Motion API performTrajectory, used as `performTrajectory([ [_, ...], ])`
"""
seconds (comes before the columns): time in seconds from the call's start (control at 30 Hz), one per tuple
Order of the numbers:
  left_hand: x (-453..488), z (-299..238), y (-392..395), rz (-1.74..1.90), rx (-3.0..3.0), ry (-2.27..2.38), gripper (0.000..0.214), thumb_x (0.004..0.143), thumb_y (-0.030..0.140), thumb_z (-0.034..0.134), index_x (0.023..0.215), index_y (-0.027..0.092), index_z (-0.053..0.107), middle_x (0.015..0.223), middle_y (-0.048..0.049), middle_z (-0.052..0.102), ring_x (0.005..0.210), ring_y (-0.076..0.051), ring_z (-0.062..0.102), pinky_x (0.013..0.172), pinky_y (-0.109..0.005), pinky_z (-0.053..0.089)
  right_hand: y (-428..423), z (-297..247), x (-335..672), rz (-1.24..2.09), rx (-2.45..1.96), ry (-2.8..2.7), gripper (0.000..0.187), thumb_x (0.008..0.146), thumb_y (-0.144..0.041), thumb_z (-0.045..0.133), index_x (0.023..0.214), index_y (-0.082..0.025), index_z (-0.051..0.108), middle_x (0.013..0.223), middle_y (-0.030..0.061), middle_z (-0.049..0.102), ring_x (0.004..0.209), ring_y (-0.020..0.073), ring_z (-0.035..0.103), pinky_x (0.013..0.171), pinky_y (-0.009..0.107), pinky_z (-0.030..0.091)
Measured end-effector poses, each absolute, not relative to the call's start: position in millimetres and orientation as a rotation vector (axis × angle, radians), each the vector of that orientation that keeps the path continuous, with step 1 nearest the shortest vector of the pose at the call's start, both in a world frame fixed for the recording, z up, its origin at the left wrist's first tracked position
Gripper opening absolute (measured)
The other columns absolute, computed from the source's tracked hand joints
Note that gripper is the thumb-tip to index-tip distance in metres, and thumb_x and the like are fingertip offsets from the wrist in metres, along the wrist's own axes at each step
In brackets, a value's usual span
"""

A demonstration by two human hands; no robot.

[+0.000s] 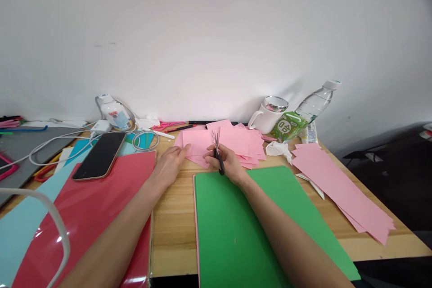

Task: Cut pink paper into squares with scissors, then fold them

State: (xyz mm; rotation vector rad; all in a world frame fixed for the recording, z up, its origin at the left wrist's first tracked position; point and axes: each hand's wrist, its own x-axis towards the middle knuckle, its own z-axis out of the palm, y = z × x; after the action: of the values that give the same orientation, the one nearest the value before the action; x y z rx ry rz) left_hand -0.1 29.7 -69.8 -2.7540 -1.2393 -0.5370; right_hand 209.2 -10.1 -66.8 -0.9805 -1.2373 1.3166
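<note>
My right hand is closed around black-handled scissors. Their metal blades point up toward the wall and look slightly parted. Beneath and behind them lies a loose pile of pink paper pieces, spread over the back middle of the table. At the pile's left side, my left hand lies low with its fingers stretched out, fingertips touching the edge of a pink paper piece. I cannot see anything gripped in it. In front of both hands, a green sheet stack lies flat, with a pink edge showing underneath.
Long pink strips lie at the right. A white mug, green packet and leaning water bottle stand behind. On the left are a phone on red paper, a white bottle, pink scissors and cables.
</note>
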Motion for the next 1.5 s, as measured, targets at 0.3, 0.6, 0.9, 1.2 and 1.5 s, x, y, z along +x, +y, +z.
performTrajectory([
  [0.3,0,-67,31,-0.708,-2.729,-1.254,0.045,0.088,0.018,0.041,0.133,0.015,0.04,0.117,-0.0135,0.059,0.111,-0.025,0.053,0.091,-0.039,0.044,-12,-66,208,1.391,-0.963,-1.112,0.039,0.062,-0.034,0.074,0.093,-0.021,0.055,0.078,-0.0005,0.065,0.069,0.0123,0.062,0.062,0.026,0.052],
  [0.6,2,-69,29,-0.505,-2.958,-1.398,0.057,0.088,0.01,0.027,0.142,0.025,0.022,0.131,-0.0086,0.052,0.118,-0.02,0.05,0.093,-0.036,0.043,-10,-65,208,1.383,-1.001,-1.061,0.041,0.059,-0.035,0.075,0.093,-0.02,0.057,0.078,0.0003,0.066,0.067,0.0126,0.062,0.059,0.026,0.052],
  [0.9,0,-70,30,-0.506,-2.848,-1.523,0.057,0.085,0.009,0.036,0.14,0.023,0.031,0.109,-0.0091,0.066,0.091,-0.022,0.064,0.076,-0.032,0.049,-11,-64,206,1.424,-0.981,-1.03,0.039,0.059,-0.032,0.075,0.092,-0.02,0.057,0.078,-0.0001,0.066,0.067,0.0119,0.061,0.058,0.024,0.052],
  [1.2,1,-66,34,-1.136,-2.572,-1.666,0.031,0.085,0.02,0.047,0.114,0.015,0.059,0.09,-0.007,0.072,0.078,-0.019,0.066,0.072,-0.032,0.052,-8,-68,207,1.42,-0.961,-0.901,0.038,0.062,-0.032,0.075,0.092,-0.019,0.057,0.079,0.0007,0.067,0.067,0.0114,0.062,0.059,0.023,0.051],
  [1.5,1,-33,15,-1.852,-2.426,-1.563,0.006,0.071,0.025,0.068,0.069,0.02,0.069,0.075,-0.0018,0.071,0.073,-0.017,0.065,0.071,-0.031,0.052,-3,-73,207,1.331,-0.987,-0.857,0.037,0.067,-0.048,0.068,0.085,-0.018,0.055,0.068,0.0002,0.063,0.06,0.0134,0.06,0.055,0.026,0.049],
])
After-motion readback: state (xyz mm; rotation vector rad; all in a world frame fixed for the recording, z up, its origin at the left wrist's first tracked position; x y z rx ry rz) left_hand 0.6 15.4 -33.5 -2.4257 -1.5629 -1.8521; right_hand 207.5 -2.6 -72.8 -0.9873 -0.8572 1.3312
